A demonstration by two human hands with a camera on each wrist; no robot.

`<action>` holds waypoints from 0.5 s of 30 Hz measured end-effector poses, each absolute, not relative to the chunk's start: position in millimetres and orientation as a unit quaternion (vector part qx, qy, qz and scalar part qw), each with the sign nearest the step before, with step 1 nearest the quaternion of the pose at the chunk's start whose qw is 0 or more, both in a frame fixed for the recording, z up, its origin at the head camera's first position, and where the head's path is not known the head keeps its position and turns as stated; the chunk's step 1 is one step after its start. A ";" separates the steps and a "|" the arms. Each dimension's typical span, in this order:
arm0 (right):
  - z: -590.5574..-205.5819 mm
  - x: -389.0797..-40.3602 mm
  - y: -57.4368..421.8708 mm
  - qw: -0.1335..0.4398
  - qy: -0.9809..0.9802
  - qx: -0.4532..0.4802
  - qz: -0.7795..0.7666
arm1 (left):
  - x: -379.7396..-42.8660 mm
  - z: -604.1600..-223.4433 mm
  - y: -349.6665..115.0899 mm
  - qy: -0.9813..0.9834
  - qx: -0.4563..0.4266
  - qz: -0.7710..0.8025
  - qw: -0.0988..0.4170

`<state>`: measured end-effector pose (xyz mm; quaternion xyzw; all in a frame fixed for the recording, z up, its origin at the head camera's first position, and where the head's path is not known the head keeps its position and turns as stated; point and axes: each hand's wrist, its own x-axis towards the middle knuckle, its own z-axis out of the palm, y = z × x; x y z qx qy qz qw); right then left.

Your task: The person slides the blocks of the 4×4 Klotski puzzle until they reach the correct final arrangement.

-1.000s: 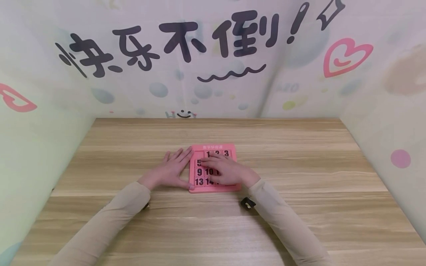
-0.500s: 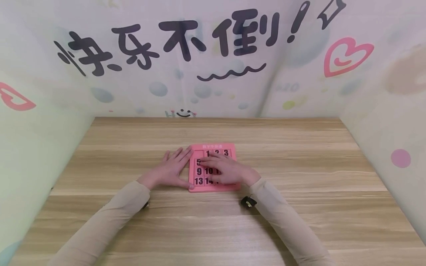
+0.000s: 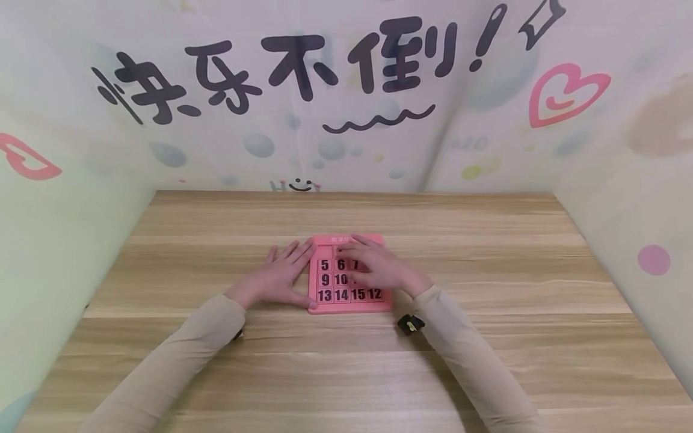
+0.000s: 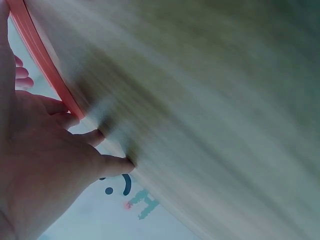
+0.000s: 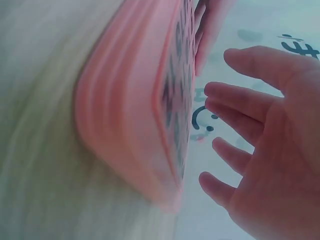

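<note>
A pink sliding number puzzle [image 3: 352, 307] lies flat on the table, its black numerals facing up. Tiles 5, 6, 9, 10 and the bottom row 13, 14, 15, 12 show; the upper right part is hidden. My left hand [image 3: 276, 280] rests along the puzzle's left side with fingers spread and the thumb at its lower left corner. Over the upper right of the board is my right hand [image 3: 383, 269], its fingertips above the top row. In the right wrist view its fingers [image 5: 240, 97] are loosely extended, beside the face of the puzzle.
The wood-grain table [image 3: 325, 373] reaches back to a printed wall cloth [image 3: 227, 150] with large dark characters. Similar light panels [image 3: 639, 210] stand at both sides. A black wrist device [image 3: 411, 323] sits under the right sleeve.
My right hand has shifted up and to the right over the board, uncovering tiles 6, 14, 15 and 12 while now covering the top row. The left hand has stayed in place.
</note>
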<state>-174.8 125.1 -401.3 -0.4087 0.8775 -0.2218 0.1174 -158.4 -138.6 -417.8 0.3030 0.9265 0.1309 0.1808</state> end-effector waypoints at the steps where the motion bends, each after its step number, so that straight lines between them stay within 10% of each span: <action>1: -401.6 -174.9 126.3 0.115 0.880 -0.404 -0.219 | -158.5 -418.1 -138.8 0.927 0.304 0.131 0.180; 15: -407.9 -178.7 134.2 0.115 0.891 -0.384 -0.214 | -159.6 -420.9 -138.5 0.928 0.298 0.126 0.187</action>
